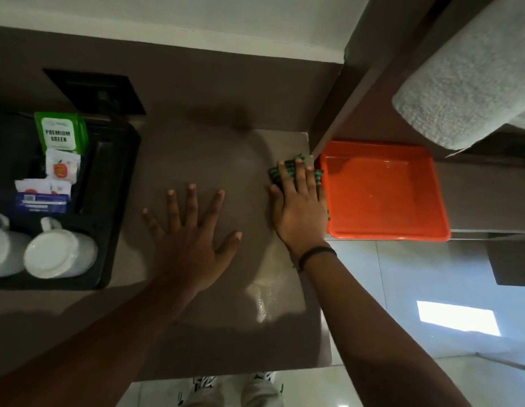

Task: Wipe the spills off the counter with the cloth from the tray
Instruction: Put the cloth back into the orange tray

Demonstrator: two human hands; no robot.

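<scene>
A green-and-black patterned cloth (287, 163) lies on the brown counter (196, 154) near its right edge. My right hand (299, 207) presses flat on top of it, fingers pointing away from me, so most of the cloth is hidden. Just right of the cloth sits the orange tray (425, 224), with nothing in it. My left hand (190, 236) rests flat on the counter's middle with fingers spread, holding nothing. A wet, shiny patch (264, 301) glistens on the counter near the front right corner.
A black tray (120, 177) at the left holds two upturned white cups (58, 254), a green tea packet (60, 133) and small sachets. A grey towel (466, 80) hangs at the upper right. A dark cabinet wall (343, 92) rises beside the orange tray. Tiled floor lies below.
</scene>
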